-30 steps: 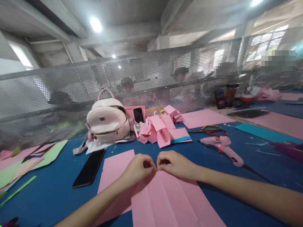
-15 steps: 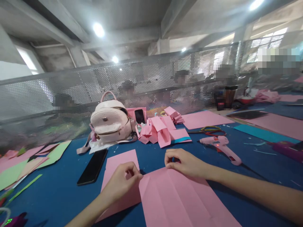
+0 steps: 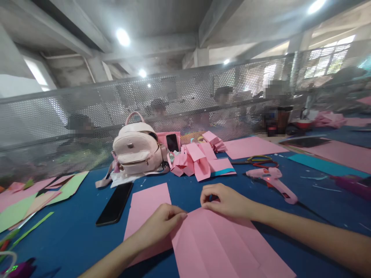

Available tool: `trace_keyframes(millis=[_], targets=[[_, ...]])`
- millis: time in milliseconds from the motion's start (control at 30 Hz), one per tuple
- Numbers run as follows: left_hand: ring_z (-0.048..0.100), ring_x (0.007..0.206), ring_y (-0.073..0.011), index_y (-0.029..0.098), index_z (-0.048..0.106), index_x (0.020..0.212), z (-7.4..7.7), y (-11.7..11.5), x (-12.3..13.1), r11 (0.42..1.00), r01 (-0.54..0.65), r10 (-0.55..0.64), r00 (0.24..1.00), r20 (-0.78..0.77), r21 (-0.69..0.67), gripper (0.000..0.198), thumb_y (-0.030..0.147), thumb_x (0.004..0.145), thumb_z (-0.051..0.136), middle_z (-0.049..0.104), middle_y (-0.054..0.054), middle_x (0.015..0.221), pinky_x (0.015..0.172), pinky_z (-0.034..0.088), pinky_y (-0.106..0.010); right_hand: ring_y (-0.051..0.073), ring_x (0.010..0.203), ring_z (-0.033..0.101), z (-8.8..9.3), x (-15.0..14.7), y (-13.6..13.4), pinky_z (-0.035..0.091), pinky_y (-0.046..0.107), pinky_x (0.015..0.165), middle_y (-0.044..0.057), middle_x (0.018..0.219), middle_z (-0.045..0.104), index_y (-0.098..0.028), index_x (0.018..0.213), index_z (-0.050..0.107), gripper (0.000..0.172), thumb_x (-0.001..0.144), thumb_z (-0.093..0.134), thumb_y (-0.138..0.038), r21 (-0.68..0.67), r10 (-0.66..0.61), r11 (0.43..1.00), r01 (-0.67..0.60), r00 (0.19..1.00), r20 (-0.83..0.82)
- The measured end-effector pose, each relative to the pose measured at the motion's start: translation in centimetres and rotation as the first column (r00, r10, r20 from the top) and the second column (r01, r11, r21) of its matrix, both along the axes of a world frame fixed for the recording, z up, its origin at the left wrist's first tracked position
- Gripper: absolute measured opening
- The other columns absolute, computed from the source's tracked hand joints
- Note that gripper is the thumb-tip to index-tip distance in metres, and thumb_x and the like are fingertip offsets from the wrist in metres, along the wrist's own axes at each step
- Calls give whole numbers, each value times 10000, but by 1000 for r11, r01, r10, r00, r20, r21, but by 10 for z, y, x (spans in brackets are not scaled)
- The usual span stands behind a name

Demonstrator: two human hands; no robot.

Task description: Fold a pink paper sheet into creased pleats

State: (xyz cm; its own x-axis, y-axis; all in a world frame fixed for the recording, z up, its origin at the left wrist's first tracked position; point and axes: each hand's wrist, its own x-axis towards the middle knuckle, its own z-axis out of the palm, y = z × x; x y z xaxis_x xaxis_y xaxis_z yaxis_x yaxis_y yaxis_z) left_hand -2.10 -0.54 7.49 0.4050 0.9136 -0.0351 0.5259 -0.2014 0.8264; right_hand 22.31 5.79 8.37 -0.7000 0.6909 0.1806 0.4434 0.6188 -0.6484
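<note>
A creased pink sheet (image 3: 223, 247) lies in front of me, its far edge between my two hands. My left hand (image 3: 164, 224) pinches the far left corner of this sheet, thumb and fingers pressed together. At the far edge, to the right, my right hand (image 3: 222, 200) is curled with thumb and fingertips closed on the paper. Under and beside my left hand is a second pink sheet (image 3: 150, 197), flat on the blue table (image 3: 84, 247). A pink glue gun (image 3: 275, 180) rests beyond my right forearm.
A black phone (image 3: 115, 204) lies left, before a pale backpack (image 3: 137, 148). Folded pink pieces (image 3: 195, 158) and scissors (image 3: 257, 160) lie farther back. Green and pink papers (image 3: 71, 189) are at far left. People sit behind a perforated screen (image 3: 185, 88).
My left hand has moved right along the sheet's far edge, closer to my right hand, and its fingers lie flatter. The view has shifted slightly.
</note>
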Motion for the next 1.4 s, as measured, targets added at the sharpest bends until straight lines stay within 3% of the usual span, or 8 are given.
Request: trace_keyframes(millis=[67, 167, 300, 500, 867, 1167, 1400], targets=[[564, 678, -162, 164, 675, 668, -4, 3, 7, 1000, 8, -8, 1000, -5, -3, 303, 270, 865, 471, 648, 8, 680, 624, 386, -243, 176, 797, 617, 0, -3, 0, 432, 264, 706, 19, 859, 712, -196, 768, 705, 115, 775, 594, -167, 3, 9, 1000, -9, 1000, 5], [511, 635, -136, 163, 625, 624, -8, 7, 13, 999, -35, 36, 999, -15, 18, 223, 201, 788, 480, 595, 29, 633, 590, 348, -230, 175, 785, 617, -4, -10, 0, 435, 263, 700, 19, 861, 717, -196, 783, 711, 123, 764, 595, -158, -3, 33, 999, -33, 999, 8], [396, 529, -106, 178, 502, 541, -13, 10, 20, 992, -117, 118, 993, -16, 36, 233, 234, 765, 533, 468, 45, 523, 488, 243, -235, 169, 778, 617, -10, -20, 0, 434, 259, 699, 7, 850, 715, -198, 807, 716, 150, 742, 597, -134, -25, 58, 998, -59, 998, -3], [447, 477, -107, 194, 526, 628, -16, 9, 20, 988, -153, 154, 986, 69, -18, 227, 332, 801, 576, 523, 41, 524, 461, 299, -218, 174, 804, 615, -11, -23, -1, 436, 263, 723, 11, 858, 711, -193, 817, 708, 129, 786, 589, -156, -73, 52, 996, -55, 998, -37], [563, 571, -144, 176, 570, 627, -10, 1, -14, 973, -230, 229, 970, 80, 3, 211, 315, 767, 645, 624, -16, 605, 553, 405, -239, 181, 780, 621, -8, 16, 11, 454, 275, 728, 25, 821, 696, -175, 762, 665, 107, 792, 567, -208, -148, -1, 989, -2, 1000, -22], [537, 548, -135, 177, 559, 606, -9, -9, -23, 969, -247, 249, 965, 81, -32, 225, 329, 740, 657, 594, 2, 565, 552, 387, -238, 179, 756, 586, -9, 44, 12, 443, 280, 718, 19, 819, 663, -185, 750, 630, 174, 851, 565, -311, -151, -20, 988, 23, 1000, 19], [488, 527, -120, 175, 547, 598, -8, -8, -32, 965, -258, 262, 960, 96, -51, 220, 311, 728, 661, 554, 16, 553, 530, 337, -231, 202, 742, 586, -13, 61, 19, 453, 311, 708, 29, 787, 648, -187, 746, 607, 241, 880, 556, -382, -88, -124, 988, 125, 992, 14]])
